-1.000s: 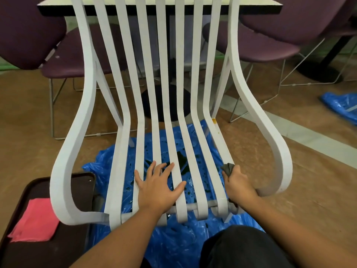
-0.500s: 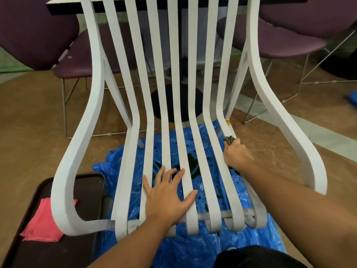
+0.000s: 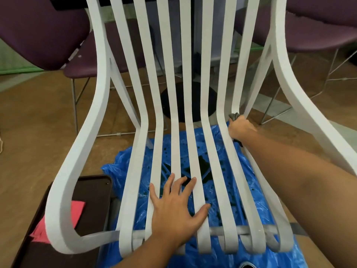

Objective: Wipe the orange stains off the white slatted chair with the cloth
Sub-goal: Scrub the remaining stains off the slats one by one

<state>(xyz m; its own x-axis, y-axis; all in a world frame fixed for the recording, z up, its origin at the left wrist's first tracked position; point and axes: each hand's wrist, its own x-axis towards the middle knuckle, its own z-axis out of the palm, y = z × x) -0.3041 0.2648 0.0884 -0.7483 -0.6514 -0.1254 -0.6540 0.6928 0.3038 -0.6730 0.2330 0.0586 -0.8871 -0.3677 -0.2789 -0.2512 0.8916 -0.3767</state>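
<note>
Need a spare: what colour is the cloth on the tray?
The tray cloth is pinkish red; head view.

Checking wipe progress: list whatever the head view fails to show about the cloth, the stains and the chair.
Head view:
- cloth: mostly hidden within the right hand.
- Any orange stain beneath: covered by that hand.
- white slatted chair: backrest top cut off by the upper edge.
- Chair surface under the left hand: covered.

Canteen-like room: purple chairs, table.
</note>
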